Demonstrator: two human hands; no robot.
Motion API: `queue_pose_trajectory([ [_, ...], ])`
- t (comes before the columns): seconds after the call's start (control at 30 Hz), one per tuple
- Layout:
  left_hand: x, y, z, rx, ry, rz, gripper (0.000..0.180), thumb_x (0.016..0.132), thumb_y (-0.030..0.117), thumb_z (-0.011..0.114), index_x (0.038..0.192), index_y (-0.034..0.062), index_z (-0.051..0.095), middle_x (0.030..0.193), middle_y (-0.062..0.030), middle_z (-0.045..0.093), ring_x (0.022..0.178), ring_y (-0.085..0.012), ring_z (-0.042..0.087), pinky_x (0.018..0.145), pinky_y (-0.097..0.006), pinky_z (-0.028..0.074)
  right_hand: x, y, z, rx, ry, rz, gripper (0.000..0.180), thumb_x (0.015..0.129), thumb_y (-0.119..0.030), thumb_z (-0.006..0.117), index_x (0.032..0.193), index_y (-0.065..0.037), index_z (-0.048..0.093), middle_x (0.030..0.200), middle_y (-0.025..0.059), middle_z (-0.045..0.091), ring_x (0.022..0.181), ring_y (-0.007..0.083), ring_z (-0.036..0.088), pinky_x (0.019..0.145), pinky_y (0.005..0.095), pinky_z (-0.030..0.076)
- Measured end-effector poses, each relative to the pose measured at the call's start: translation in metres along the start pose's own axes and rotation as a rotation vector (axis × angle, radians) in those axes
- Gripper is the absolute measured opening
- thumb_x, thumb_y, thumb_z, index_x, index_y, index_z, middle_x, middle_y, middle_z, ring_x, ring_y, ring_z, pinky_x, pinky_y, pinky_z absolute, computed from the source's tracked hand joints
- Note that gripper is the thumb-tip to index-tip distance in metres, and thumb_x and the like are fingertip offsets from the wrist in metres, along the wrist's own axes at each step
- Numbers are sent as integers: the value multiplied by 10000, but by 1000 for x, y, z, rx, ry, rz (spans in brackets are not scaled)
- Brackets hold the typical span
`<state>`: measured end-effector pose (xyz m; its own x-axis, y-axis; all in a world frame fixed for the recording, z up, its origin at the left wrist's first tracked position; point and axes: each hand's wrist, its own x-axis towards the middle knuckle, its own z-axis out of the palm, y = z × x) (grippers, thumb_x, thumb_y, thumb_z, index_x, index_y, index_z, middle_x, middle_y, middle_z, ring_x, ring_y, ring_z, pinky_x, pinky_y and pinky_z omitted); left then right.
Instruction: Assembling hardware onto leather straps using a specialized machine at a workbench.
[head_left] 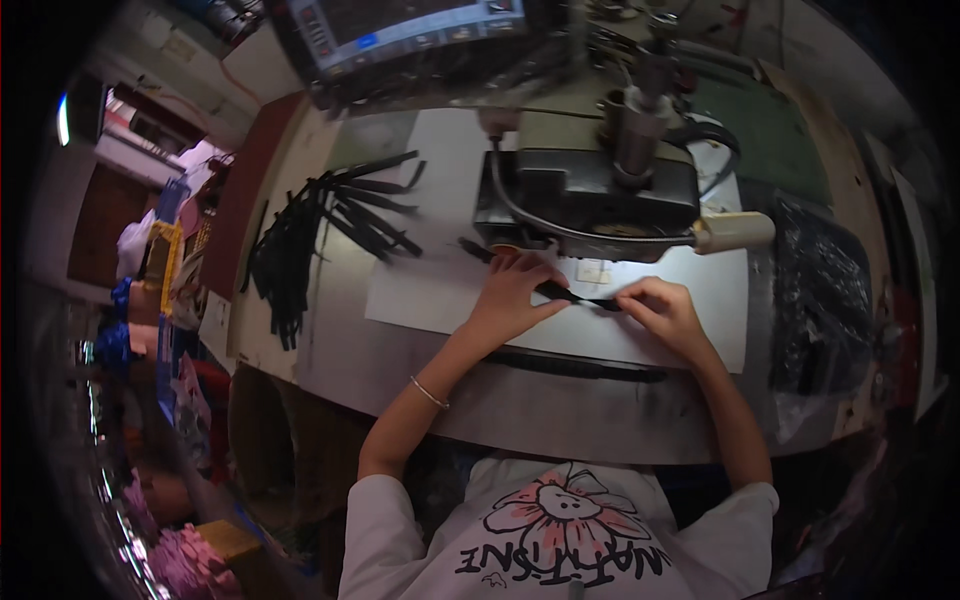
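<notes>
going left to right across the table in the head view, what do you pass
pile of black strips → left hand → black strip held between both hands → right hand → black plastic bag

— What colours am I getting on my feed?

— I see a black strap (580, 297) pinched between the left hand (510, 295) and the right hand (665, 312), lying on a white sheet (660, 335). The table (560, 410) under it is dull grey metal.

— And the pile to the left?

— I make it black too, a heap of straps (320, 225). The machine (590, 195) is dark grey with a cream knob (735, 232). My shirt (560, 540) is white, printed with a pink flower outlined in black. There's a thin silver bracelet (429, 393).
</notes>
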<state>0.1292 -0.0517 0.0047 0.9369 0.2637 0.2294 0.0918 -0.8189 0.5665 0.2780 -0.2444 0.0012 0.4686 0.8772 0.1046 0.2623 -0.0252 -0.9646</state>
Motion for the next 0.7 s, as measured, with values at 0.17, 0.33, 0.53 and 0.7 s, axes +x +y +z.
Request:
queue_pose_trajectory([
  [0.17,-38,-4,-3,-185,-46,53,217,662,199,727,843,136,625,890,-25,546,902,-233,488,835,-344,365,-27,-9,4,-645,-40,-609,174,643,10,632,809,-34,602,820,80,590,759,240,558,668,329,434],
  [0.33,-65,8,-36,-124,101,166,153,707,158,699,817,95,614,830,-45,559,823,-236,544,778,-339,420,-46,-16,4,-544,-87,-542,220,607,-31,654,822,-43,611,843,75,598,792,256,554,693,361,438],
  [0.53,-78,-123,-129,599,395,-231,158,755,-42,518,876,39,580,838,-119,580,809,-309,575,677,-386,466,-51,-1,-3,-407,146,-353,197,668,14,605,862,-23,612,811,112,586,737,269,549,647,334,439],
  [0.7,-54,-173,-163,310,4,-245,230,727,21,632,950,70,599,1000,-75,599,926,-280,585,774,-350,474,-48,3,-4,-430,191,-311,149,714,18,586,856,-19,613,783,107,603,704,251,569,620,313,443],
])
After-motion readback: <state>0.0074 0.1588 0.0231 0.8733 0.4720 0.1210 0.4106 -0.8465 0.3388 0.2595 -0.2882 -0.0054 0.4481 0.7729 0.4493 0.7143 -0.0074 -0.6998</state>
